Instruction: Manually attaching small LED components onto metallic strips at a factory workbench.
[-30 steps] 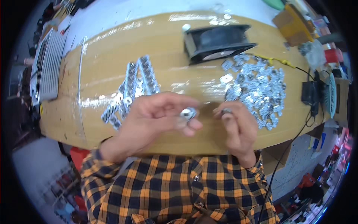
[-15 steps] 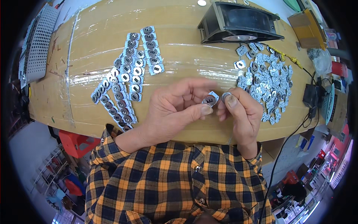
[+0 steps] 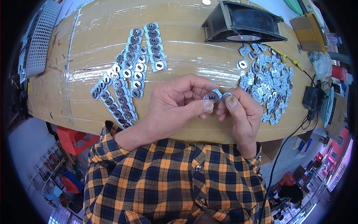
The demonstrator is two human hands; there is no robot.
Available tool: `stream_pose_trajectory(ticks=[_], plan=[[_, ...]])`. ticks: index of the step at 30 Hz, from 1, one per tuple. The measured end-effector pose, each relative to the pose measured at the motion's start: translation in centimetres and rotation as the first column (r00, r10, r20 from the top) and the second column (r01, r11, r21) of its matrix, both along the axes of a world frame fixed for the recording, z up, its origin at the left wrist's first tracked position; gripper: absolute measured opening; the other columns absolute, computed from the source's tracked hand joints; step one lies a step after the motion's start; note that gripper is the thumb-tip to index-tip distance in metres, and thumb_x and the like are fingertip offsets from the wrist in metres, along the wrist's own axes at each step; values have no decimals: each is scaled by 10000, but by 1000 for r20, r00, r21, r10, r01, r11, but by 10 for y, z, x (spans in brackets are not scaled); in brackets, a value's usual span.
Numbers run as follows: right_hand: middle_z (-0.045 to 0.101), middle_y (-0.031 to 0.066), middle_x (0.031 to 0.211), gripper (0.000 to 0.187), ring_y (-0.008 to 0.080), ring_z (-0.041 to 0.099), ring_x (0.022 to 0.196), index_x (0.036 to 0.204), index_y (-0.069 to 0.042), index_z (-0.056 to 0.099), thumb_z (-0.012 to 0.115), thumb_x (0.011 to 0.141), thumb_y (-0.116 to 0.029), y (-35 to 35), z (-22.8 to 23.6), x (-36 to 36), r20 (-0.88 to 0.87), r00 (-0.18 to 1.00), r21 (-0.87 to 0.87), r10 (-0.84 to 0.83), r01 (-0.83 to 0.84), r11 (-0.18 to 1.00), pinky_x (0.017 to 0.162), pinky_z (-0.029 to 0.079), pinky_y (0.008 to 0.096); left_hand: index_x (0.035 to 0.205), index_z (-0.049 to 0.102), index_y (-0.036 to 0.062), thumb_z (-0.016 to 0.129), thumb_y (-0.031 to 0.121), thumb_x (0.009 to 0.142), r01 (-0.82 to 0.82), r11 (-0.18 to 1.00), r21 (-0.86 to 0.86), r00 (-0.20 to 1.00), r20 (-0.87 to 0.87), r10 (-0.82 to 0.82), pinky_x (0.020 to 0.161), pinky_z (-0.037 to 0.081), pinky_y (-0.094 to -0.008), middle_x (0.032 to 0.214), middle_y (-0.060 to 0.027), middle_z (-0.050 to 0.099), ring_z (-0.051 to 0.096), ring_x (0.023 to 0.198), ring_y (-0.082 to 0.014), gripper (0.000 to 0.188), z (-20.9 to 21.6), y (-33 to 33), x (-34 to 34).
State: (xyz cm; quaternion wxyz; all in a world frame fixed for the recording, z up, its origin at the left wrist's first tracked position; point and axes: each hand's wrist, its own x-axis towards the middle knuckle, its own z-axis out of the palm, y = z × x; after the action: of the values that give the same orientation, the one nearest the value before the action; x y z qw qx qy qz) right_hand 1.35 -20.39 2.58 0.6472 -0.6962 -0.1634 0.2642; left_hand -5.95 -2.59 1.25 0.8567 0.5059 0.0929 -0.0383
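My left hand (image 3: 169, 102) pinches a small silvery square plate (image 3: 213, 96) with a dark round disc and a slot at its middle, between thumb and fingers. Close beside it, my right hand (image 3: 244, 115) grips a small round silvery piece (image 3: 226, 95) between thumb and forefinger; most of it is covered by the fingers. The two pieces nearly meet, and I cannot tell whether they touch. On the table to the left lie overlapping rows of similar plates (image 3: 130, 56). A loose pile of such plates (image 3: 269, 80) spreads to the right of my right hand.
A black boxed fan (image 3: 244, 23) stands at the far right of the cardboard-covered table (image 3: 186, 48). Cables (image 3: 285, 149) and a black adapter (image 3: 310, 98) lie along the right edge. A perforated tray (image 3: 40, 41) stands at the left; a red stool (image 3: 76, 140) is below.
The square plate in my left hand has tilted and come closer to the round piece. My left fingers have curled in around the plate. My right hand has barely moved.
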Motion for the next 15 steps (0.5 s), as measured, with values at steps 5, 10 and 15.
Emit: stream_pose_trajectory(ticks=[5,10,15], plan=[[640,58,749,206,74,586,634,880,43,635,536,981,-106,3,0,0,49,998,25,-43,42,999,567,472,205,1171,620,-32,619,-36,896,16,941,339,979,187,-84,710,498,-201,944,-52,608,615,805,-95,276,-2,12,3],[638,52,743,205,70,582,623,877,41,638,549,980,-111,3,-3,1,98,995,13,-8,7,1000,554,466,204,1087,666,-27,609,-59,882,-124,955,269,982,175,78,697,482,-217,936,-60,594,600,852,-93,216,6,0,0],[634,49,720,227,69,569,578,860,34,642,551,986,-132,4,-1,-2,41,999,11,5,-6,1000,529,452,193,981,695,-15,666,-104,768,-335,701,630,873,487,-20,709,483,-257,957,-122,633,613,857,-170,233,4,13,4]])
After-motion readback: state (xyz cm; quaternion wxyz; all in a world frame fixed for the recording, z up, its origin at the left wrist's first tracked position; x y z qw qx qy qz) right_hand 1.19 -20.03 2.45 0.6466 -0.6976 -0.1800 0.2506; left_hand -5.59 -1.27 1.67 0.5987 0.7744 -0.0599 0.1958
